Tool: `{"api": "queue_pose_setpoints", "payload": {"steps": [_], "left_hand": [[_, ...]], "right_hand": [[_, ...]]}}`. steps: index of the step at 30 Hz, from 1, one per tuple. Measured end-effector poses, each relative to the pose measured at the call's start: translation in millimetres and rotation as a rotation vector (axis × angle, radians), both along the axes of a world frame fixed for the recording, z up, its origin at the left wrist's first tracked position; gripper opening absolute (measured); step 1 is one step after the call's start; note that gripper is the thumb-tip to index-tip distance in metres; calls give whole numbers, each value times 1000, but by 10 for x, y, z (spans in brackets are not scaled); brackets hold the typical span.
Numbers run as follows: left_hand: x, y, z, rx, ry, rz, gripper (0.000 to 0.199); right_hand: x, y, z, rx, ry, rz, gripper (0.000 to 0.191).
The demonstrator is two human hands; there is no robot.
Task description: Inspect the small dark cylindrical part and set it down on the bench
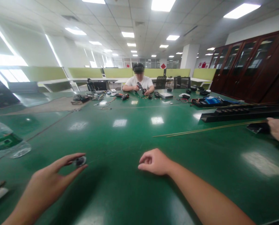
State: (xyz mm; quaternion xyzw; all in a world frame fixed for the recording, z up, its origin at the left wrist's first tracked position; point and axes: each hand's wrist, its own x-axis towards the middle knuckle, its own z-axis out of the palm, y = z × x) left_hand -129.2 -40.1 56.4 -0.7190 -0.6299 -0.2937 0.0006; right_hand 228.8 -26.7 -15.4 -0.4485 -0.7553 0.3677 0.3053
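My left hand point(51, 178) is at the lower left, above the green tabletop. Between its thumb and fingers it pinches a small round dark piece with a pale rim point(80, 161); its exact kind is too blurred to tell. Near the middle is my right hand point(154, 162), just over the tabletop. Its fingers curl loosely inward like a soft fist, and nothing shows in them. The two hands are well apart, with green surface point(113, 175) between them.
A plastic bottle point(6, 137) lies at the left. Long thin rods point(200, 128) and black rails point(242, 114) lie to the right, by another person's hand point(278, 128). Across the table a person point(139, 82) holds a power drill point(139, 86), among tools and parts.
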Motion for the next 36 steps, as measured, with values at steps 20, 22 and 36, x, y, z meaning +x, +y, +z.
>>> {"api": "queue_pose_setpoints", "payload": {"steps": [20,22,36], "left_hand": [[1608,408,-654,-197,-311,-640,18],[1619,413,-666,-161,-348,-662,17],[1642,377,-618,-185,-346,-639,18]], "right_hand": [[-12,67,-125,24,31,-203,29],[-14,64,-125,16,37,-211,27],[-16,50,-42,8,78,-225,19]]}}
